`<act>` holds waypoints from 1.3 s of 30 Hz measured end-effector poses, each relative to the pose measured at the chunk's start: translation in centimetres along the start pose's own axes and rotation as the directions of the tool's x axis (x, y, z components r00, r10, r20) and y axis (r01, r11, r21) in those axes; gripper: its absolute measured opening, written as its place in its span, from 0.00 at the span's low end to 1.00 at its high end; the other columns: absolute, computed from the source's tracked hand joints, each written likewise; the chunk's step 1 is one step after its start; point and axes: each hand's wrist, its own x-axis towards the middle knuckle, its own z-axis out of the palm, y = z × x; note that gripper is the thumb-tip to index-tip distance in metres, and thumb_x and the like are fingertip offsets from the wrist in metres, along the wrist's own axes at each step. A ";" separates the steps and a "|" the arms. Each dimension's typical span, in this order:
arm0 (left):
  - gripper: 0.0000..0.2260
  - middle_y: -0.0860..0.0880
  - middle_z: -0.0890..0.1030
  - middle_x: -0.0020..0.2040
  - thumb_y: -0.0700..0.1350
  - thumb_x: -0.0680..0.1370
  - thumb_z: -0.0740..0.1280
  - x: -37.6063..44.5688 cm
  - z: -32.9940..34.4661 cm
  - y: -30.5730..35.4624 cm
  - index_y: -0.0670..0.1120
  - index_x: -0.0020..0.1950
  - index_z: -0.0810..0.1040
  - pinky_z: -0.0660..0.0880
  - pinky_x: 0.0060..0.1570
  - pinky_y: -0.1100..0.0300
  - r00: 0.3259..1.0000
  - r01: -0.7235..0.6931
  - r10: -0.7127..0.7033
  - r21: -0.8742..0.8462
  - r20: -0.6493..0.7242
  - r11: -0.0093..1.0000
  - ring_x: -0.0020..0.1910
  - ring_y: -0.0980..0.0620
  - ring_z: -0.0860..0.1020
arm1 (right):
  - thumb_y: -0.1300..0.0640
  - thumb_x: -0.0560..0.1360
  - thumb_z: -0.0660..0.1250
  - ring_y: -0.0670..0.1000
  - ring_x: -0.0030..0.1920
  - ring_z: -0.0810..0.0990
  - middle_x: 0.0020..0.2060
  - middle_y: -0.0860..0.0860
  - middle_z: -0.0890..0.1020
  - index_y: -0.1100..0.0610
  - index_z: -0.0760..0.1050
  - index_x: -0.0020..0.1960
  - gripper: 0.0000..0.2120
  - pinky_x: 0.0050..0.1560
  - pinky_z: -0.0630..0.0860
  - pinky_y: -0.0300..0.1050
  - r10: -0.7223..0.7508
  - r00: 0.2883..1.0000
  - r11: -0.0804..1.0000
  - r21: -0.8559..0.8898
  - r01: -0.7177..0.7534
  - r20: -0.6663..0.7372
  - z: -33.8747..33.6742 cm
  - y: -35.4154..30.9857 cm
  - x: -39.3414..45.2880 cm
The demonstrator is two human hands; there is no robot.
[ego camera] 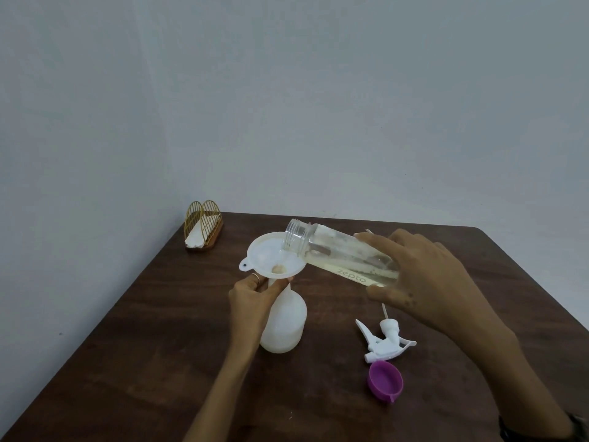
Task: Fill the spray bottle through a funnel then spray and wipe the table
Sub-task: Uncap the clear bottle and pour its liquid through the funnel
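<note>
Here the right hand (424, 282) grips a clear bottle (341, 253), tipped with its open mouth over a white funnel (271, 256) seated in the spray bottle (285, 323), which stands mid-desk (159, 346). The left hand (251, 301) pinches the funnel's stem under the rim. The white trigger head (384, 341) and a purple cap (385, 381) lie to the right; a gold napkin holder (202, 224) stands at the far left corner.

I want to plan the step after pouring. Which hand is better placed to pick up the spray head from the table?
The right hand, probably. The spray head lies just below it on the table, though it must first put down the clear bottle. The left hand steadies the funnel on the spray bottle.
</note>
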 end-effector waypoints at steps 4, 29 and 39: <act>0.11 0.48 0.83 0.46 0.41 0.71 0.73 -0.1 -0.1 0.0 0.39 0.51 0.82 0.69 0.39 0.72 1.000 0.015 -0.015 -0.013 0.004 1.000 0.39 0.64 0.75 | 0.41 0.71 0.65 0.45 0.49 0.67 0.52 0.43 0.69 0.38 0.55 0.72 0.33 0.50 0.59 0.40 -0.002 1.000 1.000 -0.020 0.002 0.012 0.0 -0.2 0.2; 0.08 0.53 0.82 0.40 0.42 0.70 0.73 -0.4 -0.3 0.6 0.41 0.48 0.83 0.70 0.39 0.72 1.000 0.024 -0.024 -0.018 -0.003 1.000 0.39 0.64 0.77 | 0.42 0.71 0.65 0.48 0.53 0.72 0.53 0.45 0.71 0.39 0.55 0.73 0.34 0.53 0.65 0.42 0.006 1.000 1.000 -0.012 -0.005 0.014 -0.6 -0.5 0.0; 0.10 0.53 0.81 0.40 0.42 0.71 0.73 -0.3 -0.3 0.4 0.41 0.50 0.82 0.69 0.38 0.74 1.000 0.015 -0.015 -0.012 -0.001 1.000 0.39 0.64 0.77 | 0.41 0.71 0.64 0.48 0.54 0.71 0.54 0.45 0.71 0.38 0.53 0.73 0.34 0.49 0.61 0.40 -0.002 1.000 0.999 -0.033 0.002 0.006 -0.5 -0.3 0.0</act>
